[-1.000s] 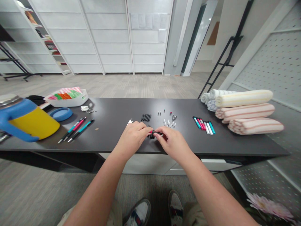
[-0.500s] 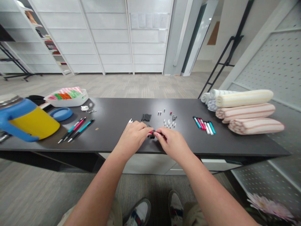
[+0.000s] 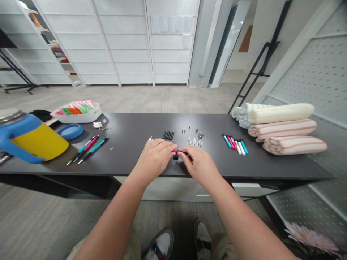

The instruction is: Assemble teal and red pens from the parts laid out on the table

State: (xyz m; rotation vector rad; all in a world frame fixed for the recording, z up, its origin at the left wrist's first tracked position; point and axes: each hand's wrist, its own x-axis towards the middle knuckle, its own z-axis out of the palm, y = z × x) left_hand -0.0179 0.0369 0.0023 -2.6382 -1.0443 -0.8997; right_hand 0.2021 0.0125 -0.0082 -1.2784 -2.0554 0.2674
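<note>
Over the front edge of the dark table, my left hand [image 3: 155, 155] and my right hand [image 3: 199, 160] meet fingertip to fingertip. Between them is a pink and black pen [image 3: 176, 151], mostly covered by the fingers. My left hand pinches its pink part; my right thumb and fingers close on the black end. Small black pieces [image 3: 175, 157] lie just under the pen. Beyond the hands are several black tubes [image 3: 168, 135], small white pieces [image 3: 193, 141] and little metal parts [image 3: 201, 135]. White sticks [image 3: 150, 138] show partly behind my left hand.
Coloured pen barrels [image 3: 235, 144] lie in a row at right, beside rolled towels [image 3: 287, 126]. On the left are whole pens [image 3: 88, 150], a blue lid [image 3: 70, 131], a yellow and blue jug [image 3: 35, 137] and a white basket [image 3: 81, 117]. The table's front edge [image 3: 89, 174] runs below my wrists.
My left hand has turned slightly, its fingers closer together around the pink part. My right hand stays nearly where it was, and the pen remains between both hands.
</note>
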